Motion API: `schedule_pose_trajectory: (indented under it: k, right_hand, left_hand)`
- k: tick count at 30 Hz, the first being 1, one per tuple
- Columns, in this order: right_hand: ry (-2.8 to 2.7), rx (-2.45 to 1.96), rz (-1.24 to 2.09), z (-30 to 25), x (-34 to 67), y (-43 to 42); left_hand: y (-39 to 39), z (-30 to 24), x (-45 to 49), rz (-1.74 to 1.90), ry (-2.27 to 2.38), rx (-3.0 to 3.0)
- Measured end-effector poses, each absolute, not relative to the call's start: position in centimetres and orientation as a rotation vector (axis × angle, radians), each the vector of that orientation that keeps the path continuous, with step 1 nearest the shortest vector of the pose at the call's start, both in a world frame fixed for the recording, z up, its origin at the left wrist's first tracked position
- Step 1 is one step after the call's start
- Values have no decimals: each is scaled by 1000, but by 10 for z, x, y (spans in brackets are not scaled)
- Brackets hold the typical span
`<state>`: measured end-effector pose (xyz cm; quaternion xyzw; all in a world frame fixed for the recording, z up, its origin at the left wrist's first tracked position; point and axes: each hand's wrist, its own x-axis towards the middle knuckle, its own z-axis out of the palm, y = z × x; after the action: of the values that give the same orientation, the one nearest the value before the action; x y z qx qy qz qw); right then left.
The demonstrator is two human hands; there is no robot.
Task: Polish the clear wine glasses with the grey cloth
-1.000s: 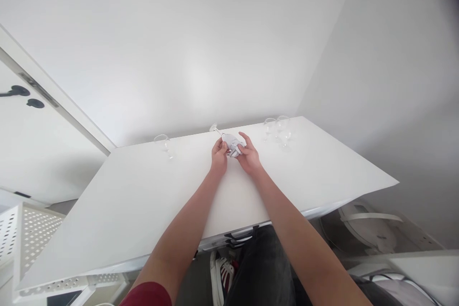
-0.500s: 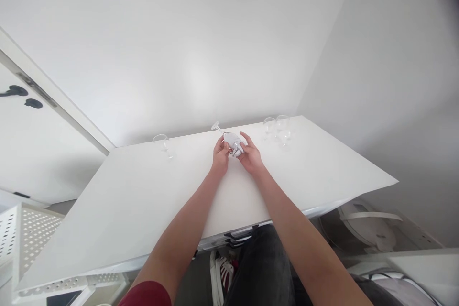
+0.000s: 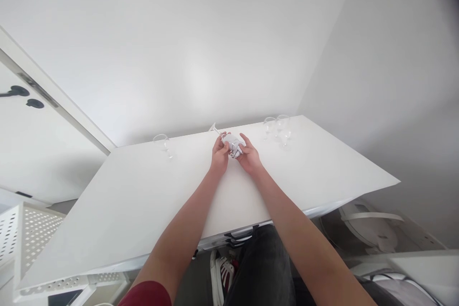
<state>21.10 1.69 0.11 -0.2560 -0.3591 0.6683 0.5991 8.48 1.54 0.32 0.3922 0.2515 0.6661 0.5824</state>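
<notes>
Between my hands, above the middle of the white table (image 3: pixel 143 201), a wine glass (image 3: pixel 216 129) lies tilted, its stem and foot pointing up to the left. A light grey cloth (image 3: pixel 235 149) is bunched at the bowl's mouth and seems partly tucked inside. My left hand (image 3: pixel 220 153) is closed around the bowl, thumb on the near side. My right hand (image 3: pixel 250 155) pinches the cloth at the rim, its index finger raised. Just how far the cloth goes into the bowl is hard to make out.
One clear stemmed glass (image 3: pixel 162 143) stands at the table's back left. Several more glasses (image 3: pixel 283 129) are grouped at the back right. A wall (image 3: pixel 215 48) rises behind the table. White perforated baskets (image 3: pixel 39 229) sit at the lower left.
The glass has turned slightly in my hands, so its foot sits a little further left and is seen more edge-on. Both hands have shifted slightly left, keeping their hold.
</notes>
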Motion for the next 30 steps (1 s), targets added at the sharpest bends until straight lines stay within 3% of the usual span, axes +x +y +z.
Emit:
schedule_pose_trajectory:
  k: [5,10,15,22,30]
  right_hand:
    - [-1112,-682,1295,3,208,12]
    - [-870,-596,1459,-5,216,23]
    - [-519,-572,1276,-11,226,34]
    - [-763,-401,1569,5,210,17]
    - [-606,-468,1304,2,216,23]
  left_hand:
    - [15,1,85,1571,722,848]
    - [19,-1,84,1628,643,914]
    - [20,-1,82,1742,651,803]
    - [16,-1,91,1774,809,1030]
    - [17,-4,91,1648,835,998]
